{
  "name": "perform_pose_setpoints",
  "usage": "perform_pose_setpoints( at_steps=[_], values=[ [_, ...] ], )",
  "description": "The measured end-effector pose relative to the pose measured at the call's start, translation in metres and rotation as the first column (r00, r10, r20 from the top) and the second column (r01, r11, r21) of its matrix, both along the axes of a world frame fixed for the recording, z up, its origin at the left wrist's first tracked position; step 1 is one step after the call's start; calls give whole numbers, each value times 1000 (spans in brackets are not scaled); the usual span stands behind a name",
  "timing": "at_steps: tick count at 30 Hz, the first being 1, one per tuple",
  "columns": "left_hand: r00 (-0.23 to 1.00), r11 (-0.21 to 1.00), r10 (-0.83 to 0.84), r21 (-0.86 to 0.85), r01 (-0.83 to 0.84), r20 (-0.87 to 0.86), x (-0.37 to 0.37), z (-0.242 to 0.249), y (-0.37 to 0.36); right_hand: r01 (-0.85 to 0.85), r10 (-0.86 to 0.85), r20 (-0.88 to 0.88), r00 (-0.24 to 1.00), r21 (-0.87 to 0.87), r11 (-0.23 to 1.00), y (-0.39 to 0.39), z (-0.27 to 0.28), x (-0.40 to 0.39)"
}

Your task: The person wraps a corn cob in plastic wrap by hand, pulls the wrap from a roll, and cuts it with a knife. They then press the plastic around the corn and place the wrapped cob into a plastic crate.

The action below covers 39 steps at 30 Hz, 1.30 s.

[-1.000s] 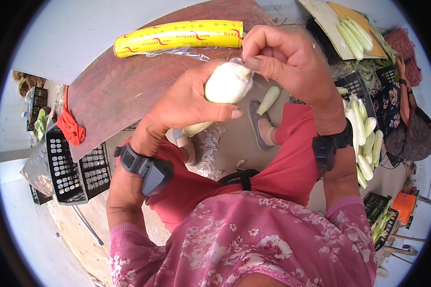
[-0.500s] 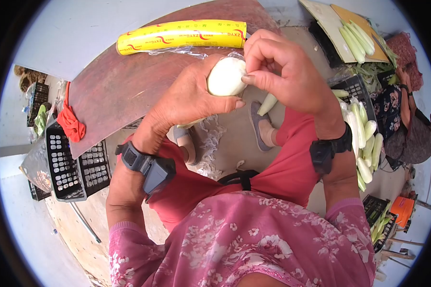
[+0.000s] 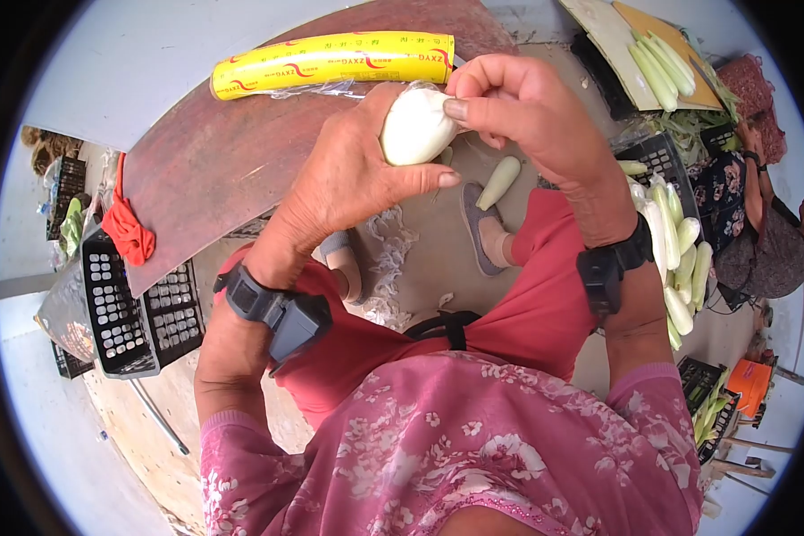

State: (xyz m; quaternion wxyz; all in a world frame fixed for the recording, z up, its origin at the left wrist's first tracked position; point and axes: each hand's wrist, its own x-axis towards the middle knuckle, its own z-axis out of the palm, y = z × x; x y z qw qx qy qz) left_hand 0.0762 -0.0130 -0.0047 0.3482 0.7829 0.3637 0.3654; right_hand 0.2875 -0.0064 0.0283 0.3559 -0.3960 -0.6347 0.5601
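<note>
My left hand (image 3: 344,165) is wrapped round a smooth, whitish, rounded vegetable (image 3: 414,129), whose near side faces me. Its exact kind is not clear, since the fingers hide the far side. Thumb and forefinger of my right hand (image 3: 518,112) pinch together at the vegetable's upper right edge; what lies between them is too small to make out. Just beyond both hands, a yellow printed roll of cling film (image 3: 330,64) rests on the reddish-brown board (image 3: 241,161), with a loose bit of clear film (image 3: 317,88) along its near side.
A pale marrow (image 3: 498,182) lies on the floor by my foot. More marrows (image 3: 679,255) are heaped at right beside a black crate (image 3: 661,161). Left are black crates (image 3: 116,304) and a red cloth (image 3: 129,228). Another person's arm (image 3: 752,179) shows far right.
My right hand has shifted slightly up and left along the vegetable's edge, its thumb now higher. The vegetable has tilted a little in my left hand. More of the floor marrow shows.
</note>
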Motion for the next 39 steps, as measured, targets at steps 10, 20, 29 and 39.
perform_pose_setpoints(
  at_steps=[10,20,29,39],
  values=[
    [999,998,34,48,-33,-15,0,10,-6,124,-123,-12,992,156,980,1,-3,-4],
    [936,896,231,432,-100,-264,0,1,-6,-2,-3,19,1000,244,970,-4,-3,-4],
    [923,872,221,488,-41,-317,-2,-2,-4,-43,39,18,999,285,957,-1,-9,-5],
    [975,962,-7,264,67,-220,-6,2,-8,-259,95,299,950,578,774,5,-2,0]
  ],
)
